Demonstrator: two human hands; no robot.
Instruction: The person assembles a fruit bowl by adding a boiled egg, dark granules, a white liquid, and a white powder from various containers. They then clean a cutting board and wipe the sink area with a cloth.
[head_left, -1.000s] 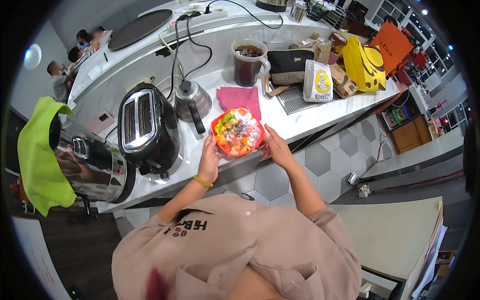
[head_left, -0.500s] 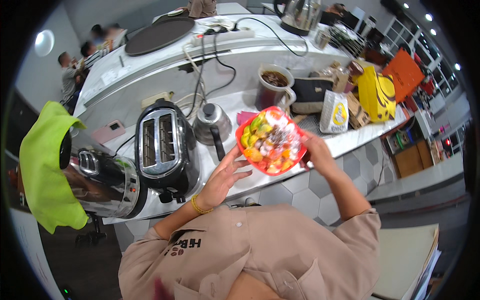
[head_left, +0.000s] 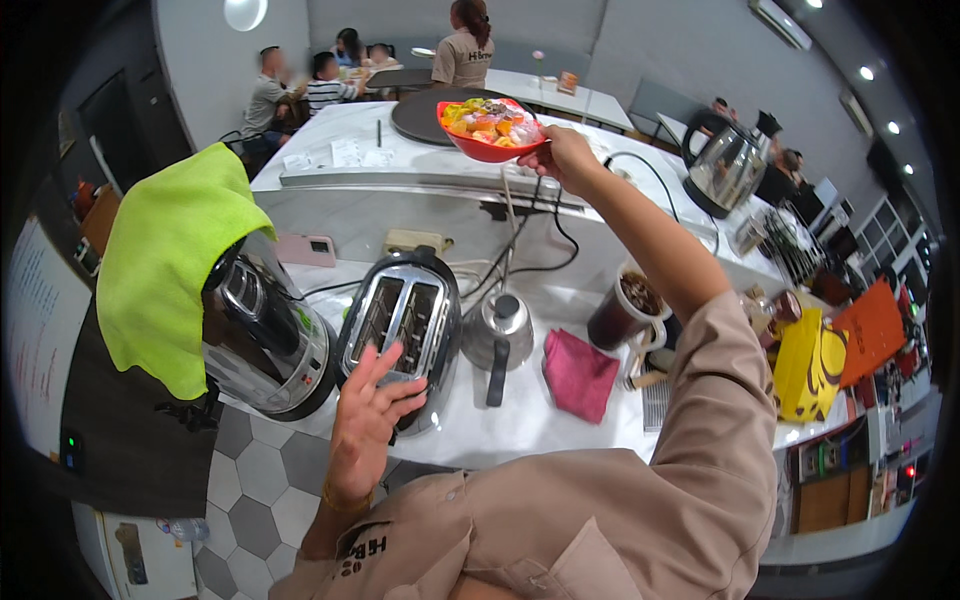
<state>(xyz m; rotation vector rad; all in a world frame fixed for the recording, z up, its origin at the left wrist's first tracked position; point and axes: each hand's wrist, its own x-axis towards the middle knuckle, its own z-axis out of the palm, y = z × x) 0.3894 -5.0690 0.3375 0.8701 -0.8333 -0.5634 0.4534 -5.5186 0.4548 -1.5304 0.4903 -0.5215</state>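
My right hand (head_left: 562, 160) grips the rim of a red bowl (head_left: 488, 152), with my arm stretched far forward over the raised counter. Cut fruit (head_left: 490, 122) in yellow and orange fills the bowl, with a white and dark topping. Partly behind the bowl lies a round dark tray (head_left: 415, 118); whether the bowl touches it I cannot tell. My left hand (head_left: 368, 425) holds nothing, its fingers spread in front of the two-slot toaster (head_left: 400, 312).
Beside the toaster stand a steel kettle (head_left: 497, 335) and an appliance under a lime-green cloth (head_left: 175, 275). A folded pink cloth (head_left: 580, 376), a pitcher of dark drink (head_left: 618, 318) and a yellow bag (head_left: 808, 365) sit rightward. Cables (head_left: 560, 245) hang down the ledge. A glass kettle (head_left: 722, 170) stands above.
My right hand has carried the bowl forward and up to the raised counter. My left hand has come away from the bowl, back and left. The view has tilted up.
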